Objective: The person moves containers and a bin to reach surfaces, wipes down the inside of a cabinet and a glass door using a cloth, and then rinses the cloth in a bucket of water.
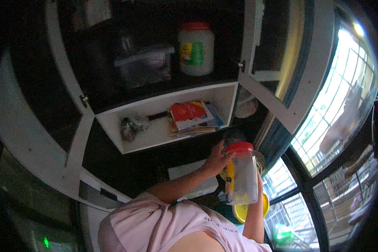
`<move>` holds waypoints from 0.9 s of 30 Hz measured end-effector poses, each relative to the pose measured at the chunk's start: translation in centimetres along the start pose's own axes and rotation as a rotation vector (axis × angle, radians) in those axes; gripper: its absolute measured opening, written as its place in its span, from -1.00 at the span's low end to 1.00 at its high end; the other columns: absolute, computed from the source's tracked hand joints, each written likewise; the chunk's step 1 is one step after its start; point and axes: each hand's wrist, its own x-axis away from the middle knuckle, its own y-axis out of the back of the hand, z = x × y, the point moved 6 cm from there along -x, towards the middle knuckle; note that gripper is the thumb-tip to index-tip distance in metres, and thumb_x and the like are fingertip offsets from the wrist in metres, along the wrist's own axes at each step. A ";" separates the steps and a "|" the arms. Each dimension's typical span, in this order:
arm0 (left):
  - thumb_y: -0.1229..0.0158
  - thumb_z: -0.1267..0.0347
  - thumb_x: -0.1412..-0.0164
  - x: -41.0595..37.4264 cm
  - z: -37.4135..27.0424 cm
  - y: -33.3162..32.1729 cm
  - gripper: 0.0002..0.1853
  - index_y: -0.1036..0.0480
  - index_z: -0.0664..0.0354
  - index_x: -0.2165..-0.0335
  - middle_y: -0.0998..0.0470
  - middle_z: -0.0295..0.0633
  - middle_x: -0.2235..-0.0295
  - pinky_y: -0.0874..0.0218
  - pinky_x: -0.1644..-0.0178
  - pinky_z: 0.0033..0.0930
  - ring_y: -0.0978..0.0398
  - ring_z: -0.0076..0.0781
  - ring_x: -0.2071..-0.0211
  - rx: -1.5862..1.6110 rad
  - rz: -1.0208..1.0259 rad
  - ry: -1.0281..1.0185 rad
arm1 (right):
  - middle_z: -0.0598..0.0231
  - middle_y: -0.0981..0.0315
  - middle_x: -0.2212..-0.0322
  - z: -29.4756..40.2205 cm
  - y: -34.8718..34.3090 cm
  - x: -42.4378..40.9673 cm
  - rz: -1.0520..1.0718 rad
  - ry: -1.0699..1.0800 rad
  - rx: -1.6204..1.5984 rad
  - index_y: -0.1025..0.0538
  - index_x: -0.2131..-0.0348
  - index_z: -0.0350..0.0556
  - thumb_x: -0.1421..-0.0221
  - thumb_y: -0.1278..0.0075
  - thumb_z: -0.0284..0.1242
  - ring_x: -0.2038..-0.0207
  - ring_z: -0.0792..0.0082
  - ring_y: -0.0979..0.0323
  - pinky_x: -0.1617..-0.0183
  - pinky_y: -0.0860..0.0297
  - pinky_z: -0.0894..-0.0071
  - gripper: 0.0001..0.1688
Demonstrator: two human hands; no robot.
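A tall see-through plastic jar (pixel 246 179) with a red screw lid (pixel 239 148) and a yellow label is held up in front of me, slightly tilted. My left hand (pixel 219 160) grips it at the lid, fingers lying over the red rim. On the jar's far right side is my right hand (pixel 259 179), largely hidden behind the plastic; only its edge and the forearm show. Past the jar stands an open cabinet with a white-framed cubby (pixel 163 97) at its middle.
A second red-lidded jar (pixel 196 50) and a clear plastic box (pixel 146 66) stand on the dark upper shelf. Inside the cubby lie a red book (pixel 190 114) and a plastic bag (pixel 134 126). Open cabinet doors (pixel 271 100) flank me; a barred window (pixel 334 104) is right.
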 end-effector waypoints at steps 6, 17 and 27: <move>0.16 -0.10 -0.33 3.2 -1.0 3.9 -0.32 -0.26 0.25 -0.12 -0.56 0.00 0.22 -0.17 -0.14 -0.13 -0.36 -0.23 -0.05 -0.016 -0.163 0.113 | 0.37 -0.52 0.29 0.9 -5.3 1.5 -0.108 0.349 0.297 -0.51 0.06 -0.15 -0.18 -0.09 -0.24 0.34 0.50 -0.46 0.25 -0.39 0.52 -0.57; -0.28 0.23 -0.09 7.4 -6.1 8.7 0.05 0.26 0.07 -0.33 -0.11 -0.10 -0.23 0.01 -0.29 -0.14 -0.11 -0.20 -0.24 0.258 -0.011 0.032 | 0.07 -0.41 -0.03 1.4 -16.5 4.4 0.093 0.881 0.802 -0.42 -0.06 -0.09 -0.22 0.05 -0.44 -0.03 0.18 -0.38 -0.15 -0.26 0.28 -0.58; -0.29 0.35 -0.05 8.8 -3.0 10.1 -0.03 0.12 0.00 -0.31 -0.19 -0.12 -0.17 -0.17 -0.16 -0.17 -0.31 -0.28 -0.06 0.463 -0.114 0.043 | -0.06 -0.24 -0.14 3.2 -24.2 3.9 0.456 1.082 1.128 -0.39 -0.10 0.04 0.08 -0.01 -0.51 -0.17 -0.21 -0.17 -0.26 -0.10 -0.10 -0.34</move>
